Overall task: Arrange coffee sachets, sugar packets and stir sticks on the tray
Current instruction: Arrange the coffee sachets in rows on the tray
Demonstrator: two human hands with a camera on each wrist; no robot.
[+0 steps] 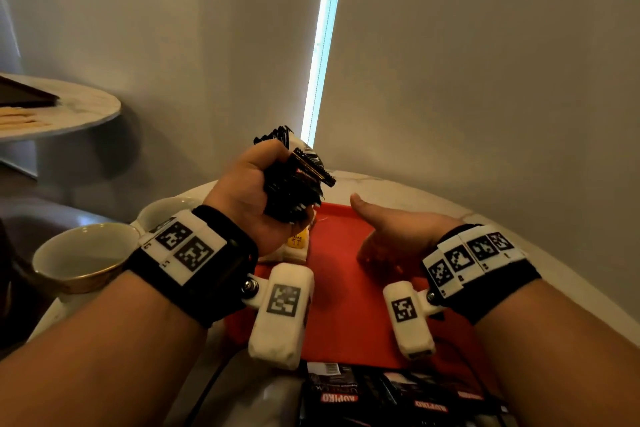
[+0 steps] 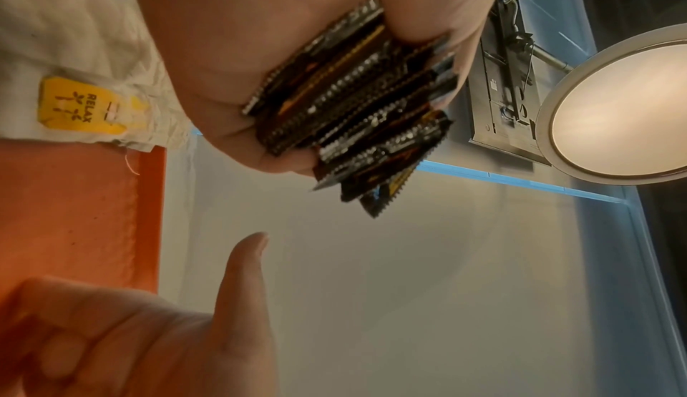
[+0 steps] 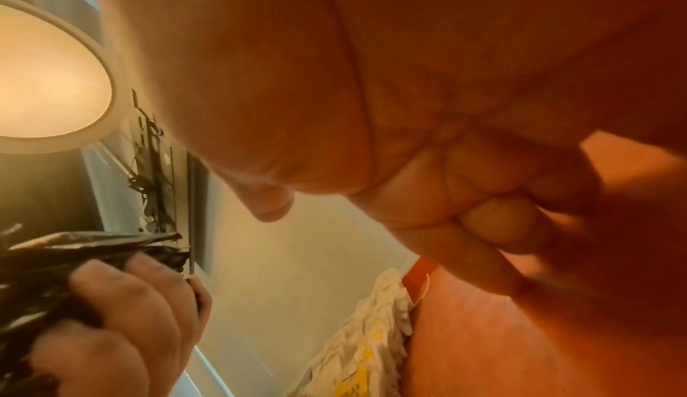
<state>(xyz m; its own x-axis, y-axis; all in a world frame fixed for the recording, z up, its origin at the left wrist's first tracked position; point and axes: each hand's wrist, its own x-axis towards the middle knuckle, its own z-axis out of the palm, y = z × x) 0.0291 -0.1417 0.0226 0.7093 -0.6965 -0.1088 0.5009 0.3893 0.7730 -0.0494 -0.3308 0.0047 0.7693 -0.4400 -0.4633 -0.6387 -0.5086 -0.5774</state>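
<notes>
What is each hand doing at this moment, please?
Left hand: grips a bunch of black coffee sachets.
Right hand: holds nothing, fingers curled, thumb out, over the red tray.

A yellow tag [image 2: 80, 109] on the white paper packets [image 2: 85, 59] at the red tray's [image 2: 74, 227] far-left corner reads "RELAX". Dark sachets [image 1: 398, 395] at the tray's near edge show a red, upside-down "KOPIKO" label [image 1: 338, 397] and a barcode [image 1: 327, 369].

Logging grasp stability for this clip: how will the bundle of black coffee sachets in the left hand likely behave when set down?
The coffee sachets look thin, glossy and unevenly stacked, so they will probably slide apart and fan out once the left hand lets go. They seem light and floppy, unlikely to stand.
</notes>
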